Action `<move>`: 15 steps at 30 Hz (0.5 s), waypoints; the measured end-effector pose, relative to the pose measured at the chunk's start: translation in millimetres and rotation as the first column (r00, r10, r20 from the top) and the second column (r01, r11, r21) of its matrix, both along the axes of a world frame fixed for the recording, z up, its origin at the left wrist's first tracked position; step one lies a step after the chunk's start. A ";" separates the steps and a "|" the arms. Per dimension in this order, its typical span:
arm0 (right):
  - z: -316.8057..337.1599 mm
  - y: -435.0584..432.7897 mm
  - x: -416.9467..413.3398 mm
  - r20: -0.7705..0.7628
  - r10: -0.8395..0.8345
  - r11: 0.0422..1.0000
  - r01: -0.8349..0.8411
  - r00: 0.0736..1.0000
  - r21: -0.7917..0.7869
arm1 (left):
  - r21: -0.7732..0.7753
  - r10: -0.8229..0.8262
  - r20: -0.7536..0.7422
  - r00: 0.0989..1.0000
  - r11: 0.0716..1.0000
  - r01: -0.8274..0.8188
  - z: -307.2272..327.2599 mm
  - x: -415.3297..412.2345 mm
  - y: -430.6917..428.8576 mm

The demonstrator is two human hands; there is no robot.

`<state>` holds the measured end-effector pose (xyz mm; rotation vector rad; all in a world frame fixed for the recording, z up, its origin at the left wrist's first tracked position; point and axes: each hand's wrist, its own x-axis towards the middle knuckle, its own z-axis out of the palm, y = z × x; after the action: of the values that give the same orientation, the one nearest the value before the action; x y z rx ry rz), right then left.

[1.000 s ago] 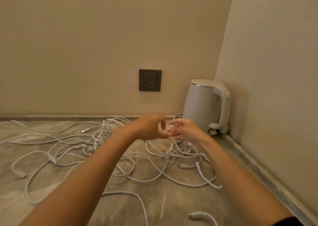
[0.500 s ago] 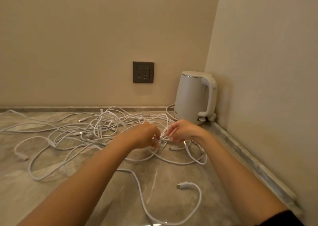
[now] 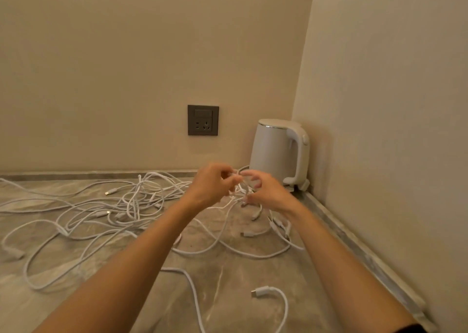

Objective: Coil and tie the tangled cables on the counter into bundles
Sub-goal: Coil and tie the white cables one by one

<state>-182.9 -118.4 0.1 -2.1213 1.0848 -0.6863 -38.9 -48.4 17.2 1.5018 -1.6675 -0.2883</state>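
Note:
A tangle of several white cables [image 3: 121,206] sprawls over the grey marbled counter [image 3: 228,277], with loops running left and toward me. My left hand [image 3: 211,184] and my right hand [image 3: 266,192] are raised close together above the right part of the tangle. Both pinch strands of a lifted clump of white cable [image 3: 239,188] between curled fingers. Strands and plugs hang from the clump down to the counter. One loose plug end [image 3: 260,292] lies near me at the front.
A white electric kettle [image 3: 276,150] stands in the back right corner, just behind my hands. A dark wall socket [image 3: 203,120] sits on the back wall. The right wall and a raised counter lip [image 3: 354,241] border the work area.
My hands rose from low over the counter, lifting the clump of cable with them. The view tilted so the kettle and socket sit lower in the frame.

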 end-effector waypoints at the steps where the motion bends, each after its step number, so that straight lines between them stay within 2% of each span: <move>1: 1.7 -2.0 -4.6 -0.074 0.004 0.999 -0.002 0.997 0.035 | 0.097 -0.044 0.067 0.997 0.995 0.037 1.8 0.0 0.1; 2: 1.3 -4.1 -10.1 -0.164 -0.012 0.999 0.020 0.986 0.045 | 0.202 -0.089 0.129 0.988 0.978 0.061 1.4 -0.4 -0.6; 4: -3.1 -8.8 -22.3 -0.298 -0.169 0.985 0.155 0.940 -0.070 | 0.332 -0.135 0.220 0.966 0.942 0.055 -3.0 -3.8 -2.5; 6: -11.3 -12.3 -35.8 -0.431 -0.364 0.930 0.300 0.826 -0.210 | 0.304 -0.095 0.258 0.962 0.952 0.012 -9.5 -12.4 -7.6; 8: -19.8 -14.1 -45.4 -0.528 -0.447 0.894 0.372 0.722 -0.248 | 0.235 -0.056 0.234 0.971 0.972 0.000 -14.5 -21.7 -12.5; 9: -23.5 -15.5 -47.2 -0.529 -0.457 0.887 0.406 0.715 -0.219 | 0.209 -0.051 0.210 0.976 0.978 0.006 -15.5 -26.1 -14.3; 13: -30.1 -23.6 -52.9 -0.363 -0.444 0.890 0.450 0.819 -0.073 | 0.140 -0.026 0.165 0.986 0.990 0.002 -16.9 -36.3 -25.8; 15: -27.2 -22.0 -51.4 -0.168 -0.453 0.891 0.448 0.875 -0.068 | 0.156 -0.024 0.141 0.990 0.988 0.001 -19.9 -35.2 -32.3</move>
<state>-234.2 -140.4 -27.1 -1.9923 1.7131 -0.7294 -74.1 -80.7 -2.7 1.6614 -1.8024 -0.3308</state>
